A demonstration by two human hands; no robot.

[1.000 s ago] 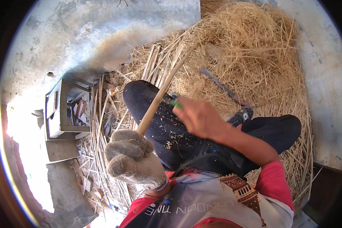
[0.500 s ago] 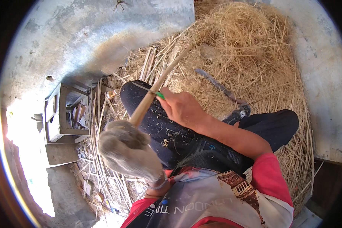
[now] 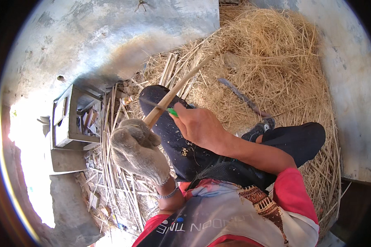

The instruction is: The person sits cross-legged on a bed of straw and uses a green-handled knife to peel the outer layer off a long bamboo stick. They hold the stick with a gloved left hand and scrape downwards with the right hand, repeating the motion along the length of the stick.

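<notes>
My left hand (image 3: 138, 150), in a grubby pale knitted glove, is closed around the thick end of a long tapering wooden stick (image 3: 181, 83). The stick slants up and away to the right over my left knee, its thin tip above the straw. My bare right hand (image 3: 200, 128) grips a small knife by its green handle (image 3: 172, 112). The knife's thin blade (image 3: 154, 104) lies across the stick, just beyond the gloved fingers. Pale shavings (image 3: 185, 150) speckle my dark trousers.
A large heap of straw-like shavings (image 3: 272, 49) rises at the far right. A long dark-bladed tool (image 3: 241, 94) lies on it near my foot. Cut sticks (image 3: 167, 70) lie beyond my knee. At left stands a wooden frame (image 3: 72, 138) holding scraps, beside a grey wall (image 3: 99, 37).
The knife and my right hand have moved down the stick, closer to the gloved left hand. The whole view has shifted slightly.
</notes>
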